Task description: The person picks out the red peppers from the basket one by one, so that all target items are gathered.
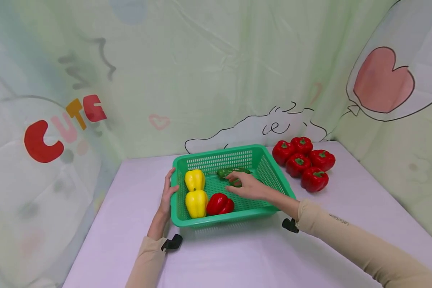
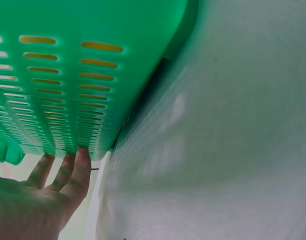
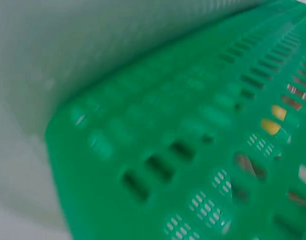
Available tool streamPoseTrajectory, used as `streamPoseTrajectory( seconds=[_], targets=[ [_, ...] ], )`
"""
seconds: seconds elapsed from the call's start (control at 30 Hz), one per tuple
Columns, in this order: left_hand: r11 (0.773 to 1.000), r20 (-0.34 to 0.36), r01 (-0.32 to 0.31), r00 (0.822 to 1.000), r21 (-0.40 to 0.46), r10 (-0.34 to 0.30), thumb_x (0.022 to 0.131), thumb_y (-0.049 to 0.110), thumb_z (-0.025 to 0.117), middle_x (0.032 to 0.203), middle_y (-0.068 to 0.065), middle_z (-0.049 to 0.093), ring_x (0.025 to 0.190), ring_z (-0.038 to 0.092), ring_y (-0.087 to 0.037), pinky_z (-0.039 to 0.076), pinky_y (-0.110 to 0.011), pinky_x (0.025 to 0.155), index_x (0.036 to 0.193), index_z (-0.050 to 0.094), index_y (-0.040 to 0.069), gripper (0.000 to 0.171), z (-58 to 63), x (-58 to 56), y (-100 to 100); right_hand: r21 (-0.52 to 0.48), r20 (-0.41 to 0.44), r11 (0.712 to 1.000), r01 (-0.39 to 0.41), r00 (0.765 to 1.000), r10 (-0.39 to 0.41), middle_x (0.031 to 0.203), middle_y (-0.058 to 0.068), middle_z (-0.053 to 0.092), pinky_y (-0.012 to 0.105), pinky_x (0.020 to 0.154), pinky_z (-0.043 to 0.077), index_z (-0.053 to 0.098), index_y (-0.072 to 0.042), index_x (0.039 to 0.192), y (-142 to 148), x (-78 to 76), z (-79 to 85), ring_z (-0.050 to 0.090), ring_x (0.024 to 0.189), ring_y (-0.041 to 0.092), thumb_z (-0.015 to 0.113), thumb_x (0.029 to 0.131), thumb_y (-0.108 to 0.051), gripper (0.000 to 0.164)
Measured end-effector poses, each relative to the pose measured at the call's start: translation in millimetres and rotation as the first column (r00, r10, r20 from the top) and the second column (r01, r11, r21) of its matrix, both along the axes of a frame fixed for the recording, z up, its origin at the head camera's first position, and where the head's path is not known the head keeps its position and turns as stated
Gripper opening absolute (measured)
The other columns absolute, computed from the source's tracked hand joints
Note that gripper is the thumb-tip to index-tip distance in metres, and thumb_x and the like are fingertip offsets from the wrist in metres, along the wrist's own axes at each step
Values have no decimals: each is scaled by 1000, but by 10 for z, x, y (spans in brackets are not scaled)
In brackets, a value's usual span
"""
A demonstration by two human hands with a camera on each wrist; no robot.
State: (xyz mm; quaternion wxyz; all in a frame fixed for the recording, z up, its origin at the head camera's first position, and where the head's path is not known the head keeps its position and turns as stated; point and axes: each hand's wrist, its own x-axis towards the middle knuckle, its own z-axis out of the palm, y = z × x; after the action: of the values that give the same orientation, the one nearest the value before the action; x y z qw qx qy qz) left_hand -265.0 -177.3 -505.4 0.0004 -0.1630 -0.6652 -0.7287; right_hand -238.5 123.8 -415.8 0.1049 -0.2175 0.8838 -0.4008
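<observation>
A green plastic basket stands on the table with two yellow bell peppers and a red bell pepper at its left end. The left hand holds the basket's left side, thumb over the rim; in the left wrist view its fingertips touch the slotted outer wall. Over the middle of the basket, the right hand has its thumb and fingers spread apart above a long dark green vegetable. Another dark green piece shows between its thumb and fingers, partly hidden by the hand.
Several red bell peppers stand grouped on the table to the right of the basket. A pale cloth-covered table lies under everything. Printed curtains hang close behind the basket and along both sides.
</observation>
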Motion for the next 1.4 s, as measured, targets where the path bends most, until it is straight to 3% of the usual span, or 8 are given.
streamPoseTrajectory(
  seconds=[0.23,0.5,0.73,0.93,1.17,1.4],
  targets=[
    [999,-1,-30,1000,-12,30,95,20,34,162,-11,16,139,28,-34,27,-53,109,156,12,19,65,24,14,-57,16,208,997,72,975,-74,124,14,60,42,88,52,59,-3,127,-260,7,-67,57,111,29,59,96,-37,46],
    [1000,-11,-14,1000,-14,13,96,20,33,162,-10,13,141,25,-34,25,-54,110,156,11,20,64,17,3,-66,114,306,990,78,946,-110,113,11,63,40,74,55,57,0,129,-419,13,-144,60,92,22,59,95,-44,55],
    [999,-19,-18,1000,-29,18,96,21,34,162,-10,15,141,25,-34,25,-55,110,156,11,22,64,39,-14,-45,197,292,969,152,934,-206,111,12,64,40,71,56,55,1,130,-439,14,-126,60,94,25,57,94,-50,63],
    [1000,-16,-11,1000,-26,10,96,20,33,162,-12,15,141,26,-35,25,-57,110,156,10,20,65,47,-10,-37,232,282,958,170,930,-234,113,15,64,40,68,56,54,4,132,-425,29,-139,60,95,27,53,93,-56,71],
    [1000,-10,-8,1000,-23,8,95,21,34,162,-11,13,141,25,-34,24,-55,110,156,10,20,66,25,-14,-28,212,265,960,184,935,-237,108,12,65,38,74,55,59,2,125,-426,37,-156,58,95,25,58,91,-54,65],
    [1000,-3,-1,1000,-18,1,95,21,34,162,-11,14,140,25,-35,25,-56,109,156,10,20,66,6,1,-14,153,244,969,192,943,-226,106,10,66,37,71,55,61,0,122,-403,29,-186,60,88,22,66,88,-50,60]
  ],
)
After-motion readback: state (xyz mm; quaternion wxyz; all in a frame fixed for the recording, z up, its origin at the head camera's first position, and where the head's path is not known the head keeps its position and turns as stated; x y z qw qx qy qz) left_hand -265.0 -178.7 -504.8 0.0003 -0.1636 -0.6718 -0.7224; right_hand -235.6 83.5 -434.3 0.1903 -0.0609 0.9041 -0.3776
